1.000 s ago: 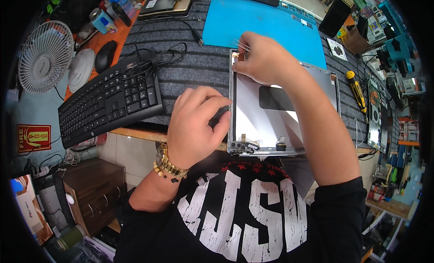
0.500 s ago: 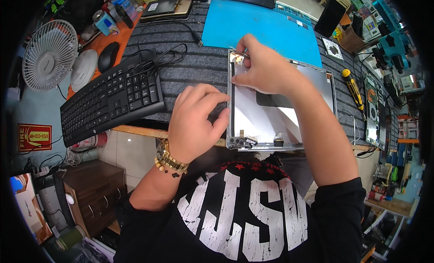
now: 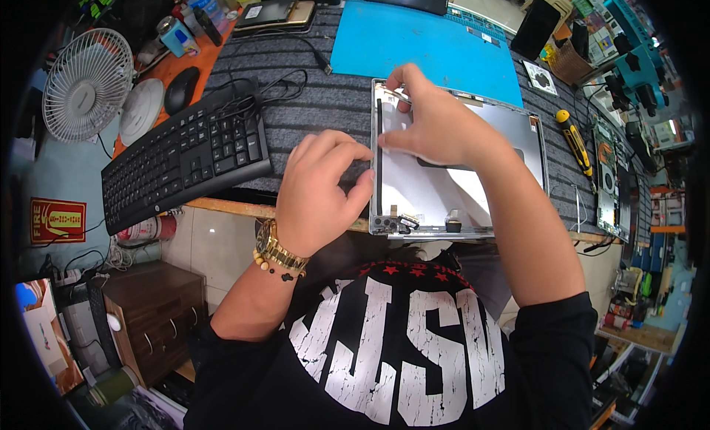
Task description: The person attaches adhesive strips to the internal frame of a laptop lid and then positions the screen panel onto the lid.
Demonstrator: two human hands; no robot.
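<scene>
A silver laptop lid [image 3: 436,197], its inner side up, lies at the near edge of the bench. Hinge parts and cable ends show along its near edge, and a black strip [image 3: 379,156] runs down its left side. My left hand [image 3: 319,190] has its fingers curled, with forefinger and thumb gripping the lid's left edge. Over the far left corner, my right hand [image 3: 436,123] holds a thin metal tool [image 3: 403,98] in a pinch. Its thumb reaches toward the black strip. Most of the tool and its tip are hidden or too small to make out.
Beyond the lid lies a blue work mat [image 3: 421,49]. A black keyboard [image 3: 188,153] and a mouse [image 3: 181,90] sit at left, near a white fan [image 3: 87,86]. To the right are a yellow-black screwdriver [image 3: 575,141] and an opened laptop base [image 3: 610,178].
My right hand has dipped slightly nearer at the lid's far left corner, the tool still between its fingers. The left hand stays at the lid's edge.
</scene>
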